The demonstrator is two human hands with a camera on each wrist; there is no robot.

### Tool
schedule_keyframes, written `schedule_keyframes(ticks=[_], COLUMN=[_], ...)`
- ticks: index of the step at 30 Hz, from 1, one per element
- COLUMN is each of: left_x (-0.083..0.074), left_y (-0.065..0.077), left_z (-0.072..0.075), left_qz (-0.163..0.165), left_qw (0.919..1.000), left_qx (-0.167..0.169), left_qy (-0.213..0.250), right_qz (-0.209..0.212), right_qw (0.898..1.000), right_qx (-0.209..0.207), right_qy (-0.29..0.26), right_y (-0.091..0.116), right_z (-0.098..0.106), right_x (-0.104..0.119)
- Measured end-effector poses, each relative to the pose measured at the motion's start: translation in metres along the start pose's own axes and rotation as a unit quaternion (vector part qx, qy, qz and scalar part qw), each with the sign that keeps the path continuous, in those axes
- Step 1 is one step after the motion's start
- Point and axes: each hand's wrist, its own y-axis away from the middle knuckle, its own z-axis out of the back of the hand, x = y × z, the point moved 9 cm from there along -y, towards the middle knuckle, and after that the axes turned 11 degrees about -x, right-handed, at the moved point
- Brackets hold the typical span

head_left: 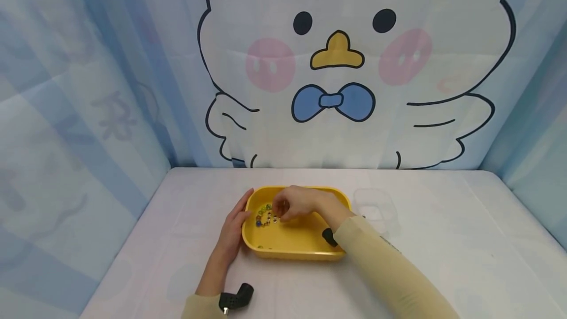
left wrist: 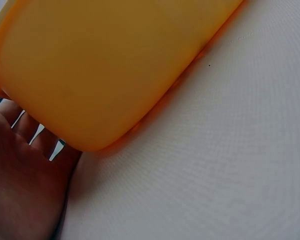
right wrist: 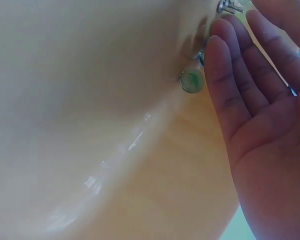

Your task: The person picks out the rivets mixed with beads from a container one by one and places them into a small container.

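Note:
A yellow plastic tray (head_left: 292,240) rests on the table, with several small glass marbles (head_left: 259,223) in a curved row near its left end. Small silvery pieces (head_left: 274,219) lie beside them. My left hand (head_left: 231,233) lies along the tray's left end, straight fingers against the outer wall and thumb at the rim. Inside the tray, my right hand (head_left: 297,201) reaches down to the silvery pieces, thumb and fingers bent. A green-swirled marble (right wrist: 191,81) sits by its little finger in the right wrist view. I cannot tell whether its fingertips pinch a piece.
To the right of the tray stands a see-through plastic container (head_left: 376,210). A few marbles (head_left: 261,247) lie along the tray's near inside wall. The white-covered table (head_left: 465,255) meets a printed curtain (head_left: 332,142) at the back, and more curtain hangs at both sides.

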Motion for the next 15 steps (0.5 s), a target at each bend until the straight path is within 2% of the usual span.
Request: schedule_keyframes(ticks=[9, 15], left_x=[-0.0018, -0.0011], left_y=[0.0001, 0.0007], left_z=[-0.0004, -0.0005], left_qz=[-0.004, -0.001], left_qw=[1.0000, 1.0000], left_qx=[0.000, 0.001], left_qy=[0.003, 0.004], right_qz=[-0.016, 0.000], right_qw=[1.000, 0.999], right_qx=[0.008, 0.013], right_qy=[0.016, 0.048], right_y=[-0.0014, -0.0046], right_z=[-0.0032, -0.0084], right_x=[-0.0002, 0.0016])
